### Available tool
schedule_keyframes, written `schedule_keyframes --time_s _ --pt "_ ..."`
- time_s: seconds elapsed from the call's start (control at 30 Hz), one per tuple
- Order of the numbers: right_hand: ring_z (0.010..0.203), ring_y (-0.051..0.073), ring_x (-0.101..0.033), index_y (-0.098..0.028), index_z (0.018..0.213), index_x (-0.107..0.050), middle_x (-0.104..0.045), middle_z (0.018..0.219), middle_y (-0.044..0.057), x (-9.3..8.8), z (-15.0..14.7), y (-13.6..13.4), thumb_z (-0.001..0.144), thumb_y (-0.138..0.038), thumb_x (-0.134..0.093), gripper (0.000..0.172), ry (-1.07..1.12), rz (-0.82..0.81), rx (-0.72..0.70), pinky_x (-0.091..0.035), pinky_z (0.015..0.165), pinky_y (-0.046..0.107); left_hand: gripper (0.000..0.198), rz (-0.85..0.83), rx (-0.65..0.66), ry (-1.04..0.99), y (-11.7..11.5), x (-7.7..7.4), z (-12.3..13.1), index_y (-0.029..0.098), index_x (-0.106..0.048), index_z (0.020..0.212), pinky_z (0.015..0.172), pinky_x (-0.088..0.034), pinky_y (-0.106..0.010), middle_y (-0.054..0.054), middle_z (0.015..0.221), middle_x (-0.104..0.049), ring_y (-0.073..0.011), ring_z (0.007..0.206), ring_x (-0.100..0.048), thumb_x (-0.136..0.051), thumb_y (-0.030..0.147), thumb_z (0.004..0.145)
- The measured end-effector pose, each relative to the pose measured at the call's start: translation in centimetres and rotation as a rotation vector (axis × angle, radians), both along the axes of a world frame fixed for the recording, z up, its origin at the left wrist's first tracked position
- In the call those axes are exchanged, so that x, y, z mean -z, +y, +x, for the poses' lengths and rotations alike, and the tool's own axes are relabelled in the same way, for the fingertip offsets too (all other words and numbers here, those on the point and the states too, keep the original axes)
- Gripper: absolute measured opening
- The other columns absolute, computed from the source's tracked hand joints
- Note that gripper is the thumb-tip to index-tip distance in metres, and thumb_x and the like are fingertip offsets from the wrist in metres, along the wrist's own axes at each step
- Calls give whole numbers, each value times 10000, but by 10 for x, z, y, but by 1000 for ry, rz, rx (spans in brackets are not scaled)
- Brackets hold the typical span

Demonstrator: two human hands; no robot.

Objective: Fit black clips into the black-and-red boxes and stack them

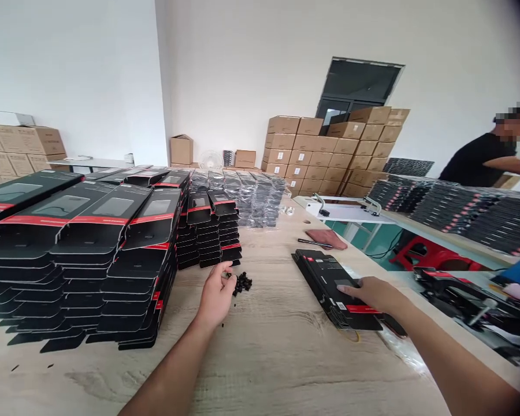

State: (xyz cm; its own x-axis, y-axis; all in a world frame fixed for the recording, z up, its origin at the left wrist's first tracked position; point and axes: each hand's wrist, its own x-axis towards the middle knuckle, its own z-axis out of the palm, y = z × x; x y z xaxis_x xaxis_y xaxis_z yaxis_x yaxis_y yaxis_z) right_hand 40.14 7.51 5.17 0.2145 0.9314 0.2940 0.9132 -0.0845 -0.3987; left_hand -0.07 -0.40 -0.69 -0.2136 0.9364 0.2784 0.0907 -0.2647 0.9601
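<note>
On the table (112, 375), left fingers (223, 273) pinch near black bits (242, 283), right fingers (349, 290) lie open on black cards (325, 283).

Black card sleeves (91, 254) with red bands at 9 o'clock; black bits (241, 283) near center; pale wood-grain table (268, 370); tan cartons (320, 153) at 12; red plastic stool (433, 254) at 3.

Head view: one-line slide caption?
Left hand pinches small black pieces beside a loose pile; right hand rests on a stack of black-and-red cardboard sleeves on a pale wooden table.
</note>
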Motion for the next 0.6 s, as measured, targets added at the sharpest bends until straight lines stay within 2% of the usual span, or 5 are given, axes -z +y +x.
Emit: schedule_keyframes --time_s 0.1,0.2,0.37,0.47,0.6 --pt "623 293 -616 -218 473 -551 -645 631 170 -25 -11 -9 676 -471 -696 356 8 -168 28 -420 591 414 297 -31 99 -43 -5 -4 7 220 -607 1091 528 -427 -232 -5 845 -600 -77 502 -505 -544 355 834" --pt "691 266 -637 -204 737 -672 -687 734 108 -41 -60 -26 775 -459 -605 266 421 -102 -109 -457 637 381 403 -87 287 -127 -12 -9 16 169 -651 1014 422 -365 -206 -32 767 -607 -87 482 -514 -482 498 854" --pt "692 207 -625 -191 919 -662 -700 779 48 -10 -194 -47 758 -569 -597 415 1038 -41 -584 -491 646 322 520 -230 664 -407 -25 -14 28 172 -590 1155 520 -532 -291 -134 1009 -663 -240 828 -663 -566 549 798" --pt "593 167 -574 -155 755 -638 -656 676 48 22 -236 -30 822 -628 -437 519 989 -57 -637 -459 579 288 504 -274 558 -486 -23 -13 23 174 -594 1122 580 -570 -341 -126 1025 -683 -257 845 -673 -692 466 722" --pt "756 186 -604 -159 826 -666 -681 793 54 53 -234 6 770 -531 -549 394 824 -30 -596 -474 711 301 407 -278 277 -398 -12 -13 11 166 -628 1028 551 -573 -323 -101 993 -692 -243 843 -663 -706 388 696"
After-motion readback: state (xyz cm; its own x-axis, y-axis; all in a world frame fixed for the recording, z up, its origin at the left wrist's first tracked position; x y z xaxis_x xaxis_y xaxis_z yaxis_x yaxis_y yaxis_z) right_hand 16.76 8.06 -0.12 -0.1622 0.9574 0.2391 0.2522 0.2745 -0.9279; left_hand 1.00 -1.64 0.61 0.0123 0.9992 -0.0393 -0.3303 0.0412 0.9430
